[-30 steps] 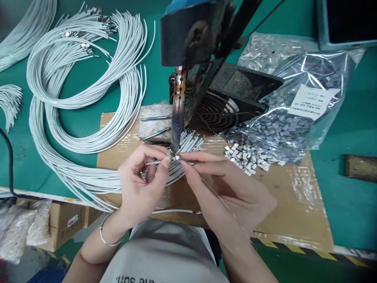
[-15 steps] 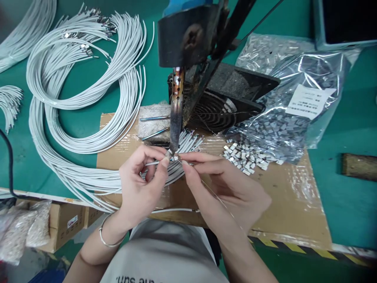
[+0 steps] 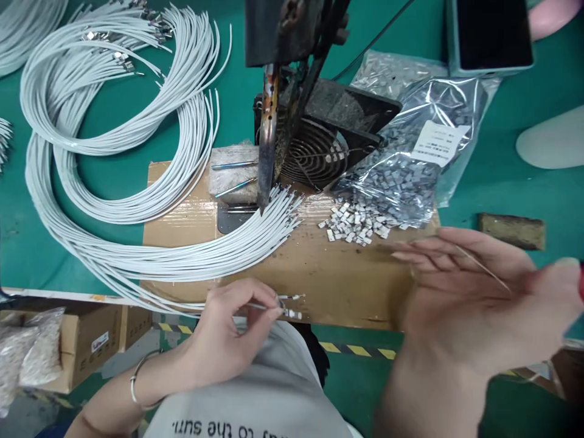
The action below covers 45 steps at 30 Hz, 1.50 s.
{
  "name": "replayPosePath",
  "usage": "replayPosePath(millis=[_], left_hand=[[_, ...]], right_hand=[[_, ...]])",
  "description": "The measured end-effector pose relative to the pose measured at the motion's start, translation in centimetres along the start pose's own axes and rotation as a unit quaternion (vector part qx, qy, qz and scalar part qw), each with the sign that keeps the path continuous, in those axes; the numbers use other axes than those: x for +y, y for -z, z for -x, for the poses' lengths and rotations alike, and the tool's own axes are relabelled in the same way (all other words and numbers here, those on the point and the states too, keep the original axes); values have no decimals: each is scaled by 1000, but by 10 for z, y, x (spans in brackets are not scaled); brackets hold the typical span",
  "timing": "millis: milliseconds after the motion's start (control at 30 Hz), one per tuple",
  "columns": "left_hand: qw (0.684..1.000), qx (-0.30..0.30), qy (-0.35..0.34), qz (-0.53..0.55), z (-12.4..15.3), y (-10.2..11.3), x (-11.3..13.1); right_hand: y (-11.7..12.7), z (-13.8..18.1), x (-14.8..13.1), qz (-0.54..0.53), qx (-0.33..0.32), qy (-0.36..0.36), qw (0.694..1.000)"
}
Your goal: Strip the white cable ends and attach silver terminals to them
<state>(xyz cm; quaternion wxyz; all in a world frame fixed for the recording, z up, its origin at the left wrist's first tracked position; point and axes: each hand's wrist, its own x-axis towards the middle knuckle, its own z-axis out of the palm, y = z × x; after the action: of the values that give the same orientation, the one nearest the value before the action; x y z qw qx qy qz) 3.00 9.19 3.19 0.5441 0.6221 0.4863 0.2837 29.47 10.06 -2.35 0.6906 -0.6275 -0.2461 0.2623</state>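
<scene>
My left hand [image 3: 241, 328] pinches a white cable close to its end, fingers closed, just in front of the cardboard's near edge. A small metal terminal [image 3: 294, 314] sticks out past the fingertips. Over on the right, my right hand [image 3: 474, 298] is turned palm up, its fingers loosely stretched and blurred. Thin solder wire [image 3: 483, 267] runs across its palm and fingers. Another white cable end [image 3: 292, 297] lies just beyond the left hand. The soldering iron [image 3: 267, 140] points down in its stand, apart from both hands.
A bundle of white cables [image 3: 219, 252] curves over the cardboard [image 3: 356, 286]. Loose metal terminals [image 3: 360, 222] are heaped beside a clear bag [image 3: 410, 176]. Behind the iron sits a black fan [image 3: 314, 155]. A brown block [image 3: 511, 231] and a boxy dark-screened device [image 3: 490, 36] stand right.
My left hand has drawn the cable from the iron's tip down toward my body. My right hand has swung far right with the solder wire, its fingers loosening. The view has shifted.
</scene>
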Motion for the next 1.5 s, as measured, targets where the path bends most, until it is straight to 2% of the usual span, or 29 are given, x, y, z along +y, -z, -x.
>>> replayPosePath(millis=[67,133,233,300,367,433,533,700,767,867,933,1033,1133,1233,1333,1400,1500], left_hand=[[999,-19,-41,-15,9,2,-7],[996,-3,-79,-35,17,5,-15],[986,88,-103,-102,26,11,-27],[961,158,-127,-190,29,14,-36],[927,198,-165,-273,31,16,-44],[901,203,-195,-331,30,17,-50],[881,195,-214,-375,28,17,-55],[877,185,-211,-391,25,18,-56],[865,183,-210,-418,26,19,-56],[853,172,-215,-444,29,24,-56],[873,130,-221,-415,30,28,-55],[909,39,-220,-352,27,37,-47],[942,-25,-153,-299,21,40,-32],[971,-111,-66,-199,11,32,-16],[987,-149,6,-56,-3,18,-4],[989,-129,46,55,-12,10,-1],[971,-93,104,194,-20,4,-2]], right_hand=[[5,2,4,50,50,22,997],[1,10,7,76,41,28,996],[-10,24,7,66,-36,15,997],[-14,31,7,50,-62,18,997],[-15,35,8,46,-72,29,996],[-15,36,8,53,-75,41,995],[-11,35,7,68,-82,57,993],[-3,27,5,119,-125,64,983],[-3,25,5,152,-138,71,976],[-8,25,5,215,-124,73,966],[-14,25,4,260,-142,77,952],[-25,22,0,334,-189,119,916],[-34,17,-5,412,-212,145,874],[-38,14,-13,459,-236,94,851],[-36,17,-21,456,-256,12,852],[-31,22,-24,433,-258,-27,863],[-20,33,-24,375,-237,-61,894]])
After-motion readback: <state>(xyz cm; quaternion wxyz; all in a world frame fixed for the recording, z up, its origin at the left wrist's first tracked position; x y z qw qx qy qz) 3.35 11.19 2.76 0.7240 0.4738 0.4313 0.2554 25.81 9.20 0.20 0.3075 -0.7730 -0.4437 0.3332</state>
